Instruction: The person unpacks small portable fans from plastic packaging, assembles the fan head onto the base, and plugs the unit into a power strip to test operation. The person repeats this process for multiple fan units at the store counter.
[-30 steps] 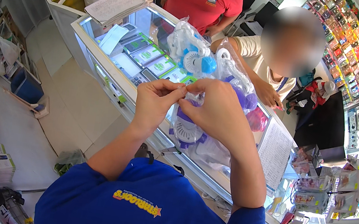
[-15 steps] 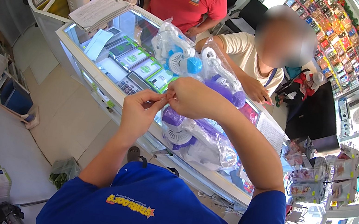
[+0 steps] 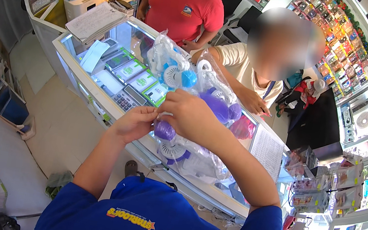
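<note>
My left hand (image 3: 135, 123) and my right hand (image 3: 183, 115) meet over the near edge of a glass counter, fingertips pinched together. What they pinch is too small or hidden to make out. Just beyond and under my right hand lies a purple and white fan (image 3: 173, 151) in a clear plastic bag. Farther back, a bagged blue and white fan (image 3: 171, 75) and another bagged purple fan (image 3: 215, 108) rest on the glass. My right forearm passes over part of the bags.
The glass counter (image 3: 84, 81) holds several boxed phones (image 3: 143, 81). A calculator (image 3: 126, 99) and papers (image 3: 266, 149) are on it too. Across it, a person in a cream shirt (image 3: 236, 58) leans in, hand on the counter; another in red (image 3: 182, 6) stands behind.
Both hands have shifted slightly left and down in the picture, still together; my left fingers look straighter. The view has moved a little. The fans stay on the counter.
</note>
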Demonstrator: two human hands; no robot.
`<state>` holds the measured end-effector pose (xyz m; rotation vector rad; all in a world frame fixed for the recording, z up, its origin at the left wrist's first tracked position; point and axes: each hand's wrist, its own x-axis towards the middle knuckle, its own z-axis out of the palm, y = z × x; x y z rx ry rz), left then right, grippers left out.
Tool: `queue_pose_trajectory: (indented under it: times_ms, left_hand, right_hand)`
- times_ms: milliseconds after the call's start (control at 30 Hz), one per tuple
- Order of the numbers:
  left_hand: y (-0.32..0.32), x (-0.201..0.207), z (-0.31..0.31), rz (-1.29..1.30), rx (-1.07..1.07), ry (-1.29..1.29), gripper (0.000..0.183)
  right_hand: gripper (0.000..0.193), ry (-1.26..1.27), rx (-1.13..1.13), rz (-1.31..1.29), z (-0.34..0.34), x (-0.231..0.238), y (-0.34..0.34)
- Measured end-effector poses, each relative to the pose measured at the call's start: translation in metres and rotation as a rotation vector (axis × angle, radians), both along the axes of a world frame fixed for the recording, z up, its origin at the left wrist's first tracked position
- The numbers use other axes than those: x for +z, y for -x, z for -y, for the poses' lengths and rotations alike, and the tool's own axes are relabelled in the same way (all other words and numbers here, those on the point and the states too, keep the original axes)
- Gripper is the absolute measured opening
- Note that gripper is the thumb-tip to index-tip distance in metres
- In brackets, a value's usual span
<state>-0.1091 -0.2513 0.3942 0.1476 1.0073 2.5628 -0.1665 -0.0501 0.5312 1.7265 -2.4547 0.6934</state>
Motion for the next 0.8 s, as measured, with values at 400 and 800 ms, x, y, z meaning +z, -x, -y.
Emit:
queue_pose_trajectory:
  times_ms: [400,800]
  left_hand:
    - [-0.013,-0.005,-0.015,0.099,0.176,-0.031,0.024]
    - [-0.009,-0.01,-0.015,0.134,0.121,-0.146,0.02]
  right_hand:
    - [0.014,-0.142,0.082,-0.216,0.012,0.004,0.005]
    - [0.009,-0.156,0.047,0.266,0.006,-0.006,0.016]
